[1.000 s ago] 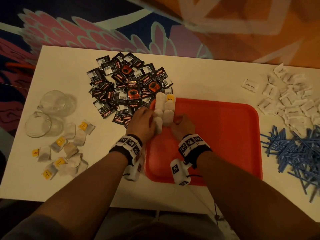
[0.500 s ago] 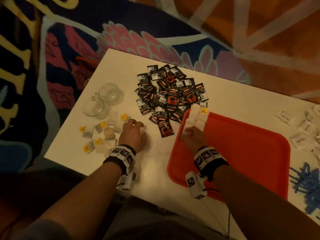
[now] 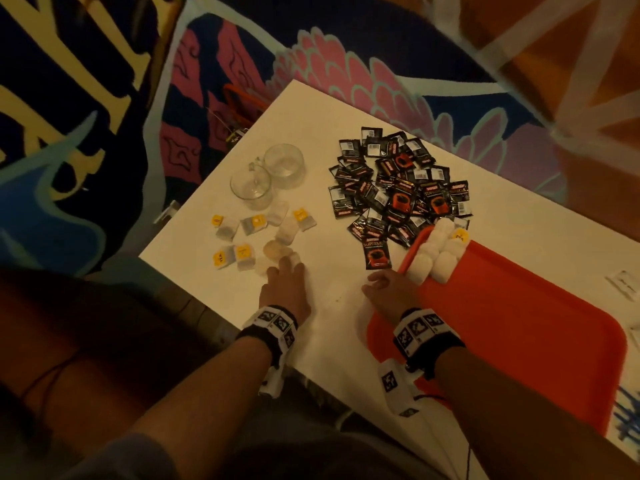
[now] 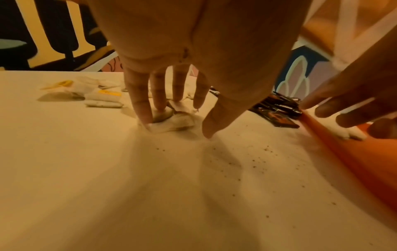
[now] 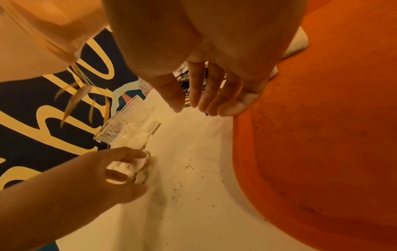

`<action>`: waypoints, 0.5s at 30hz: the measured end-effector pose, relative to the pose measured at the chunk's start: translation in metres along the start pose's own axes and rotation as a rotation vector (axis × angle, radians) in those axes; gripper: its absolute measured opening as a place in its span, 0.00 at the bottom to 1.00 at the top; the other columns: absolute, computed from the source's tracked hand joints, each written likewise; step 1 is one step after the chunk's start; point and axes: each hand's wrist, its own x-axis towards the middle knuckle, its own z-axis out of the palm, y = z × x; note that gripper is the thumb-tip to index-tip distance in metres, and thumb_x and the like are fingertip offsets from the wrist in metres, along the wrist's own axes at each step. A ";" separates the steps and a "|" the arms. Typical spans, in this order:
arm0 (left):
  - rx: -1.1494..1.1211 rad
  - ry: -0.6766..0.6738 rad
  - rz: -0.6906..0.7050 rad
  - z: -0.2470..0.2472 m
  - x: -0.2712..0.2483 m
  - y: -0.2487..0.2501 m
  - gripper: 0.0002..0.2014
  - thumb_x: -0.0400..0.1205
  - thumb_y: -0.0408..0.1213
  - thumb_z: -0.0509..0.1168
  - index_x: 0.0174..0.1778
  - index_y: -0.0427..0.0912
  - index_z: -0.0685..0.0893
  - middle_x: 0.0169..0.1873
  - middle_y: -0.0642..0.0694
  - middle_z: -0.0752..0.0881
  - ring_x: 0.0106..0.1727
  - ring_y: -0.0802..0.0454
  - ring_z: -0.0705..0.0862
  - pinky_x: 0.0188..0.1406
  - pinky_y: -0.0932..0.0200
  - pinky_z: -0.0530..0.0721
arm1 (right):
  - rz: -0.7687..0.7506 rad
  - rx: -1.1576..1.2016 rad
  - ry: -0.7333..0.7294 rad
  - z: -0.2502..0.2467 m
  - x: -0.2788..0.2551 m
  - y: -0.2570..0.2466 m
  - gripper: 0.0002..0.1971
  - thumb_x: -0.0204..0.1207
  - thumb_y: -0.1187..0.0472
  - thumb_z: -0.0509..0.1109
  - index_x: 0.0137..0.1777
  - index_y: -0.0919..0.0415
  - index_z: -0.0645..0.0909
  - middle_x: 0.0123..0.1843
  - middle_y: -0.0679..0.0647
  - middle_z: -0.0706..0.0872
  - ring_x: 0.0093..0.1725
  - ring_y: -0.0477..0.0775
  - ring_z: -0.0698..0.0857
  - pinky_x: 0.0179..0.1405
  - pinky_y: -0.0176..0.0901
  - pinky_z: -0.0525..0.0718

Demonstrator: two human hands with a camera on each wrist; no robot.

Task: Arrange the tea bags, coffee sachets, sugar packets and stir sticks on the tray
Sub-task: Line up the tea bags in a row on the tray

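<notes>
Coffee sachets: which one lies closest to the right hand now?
The SUPREME sachet, lying apart at the near edge of the coffee pile, label up, just beyond the right hand and beside the tray's corner.

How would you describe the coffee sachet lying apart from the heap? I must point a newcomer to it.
Start at the red plastic tray on the white table. Just off its near left corner, below the heap of black coffee sachets, lies one black sachet. It alone lies clear of the heap, face up, showing a red cup.
</notes>
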 end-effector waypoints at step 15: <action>-0.007 0.019 0.146 0.012 0.019 -0.014 0.22 0.82 0.29 0.63 0.72 0.48 0.75 0.71 0.41 0.69 0.66 0.36 0.74 0.58 0.41 0.81 | -0.024 0.061 0.046 0.007 -0.017 0.019 0.09 0.80 0.59 0.71 0.58 0.57 0.83 0.53 0.50 0.83 0.52 0.47 0.79 0.53 0.41 0.77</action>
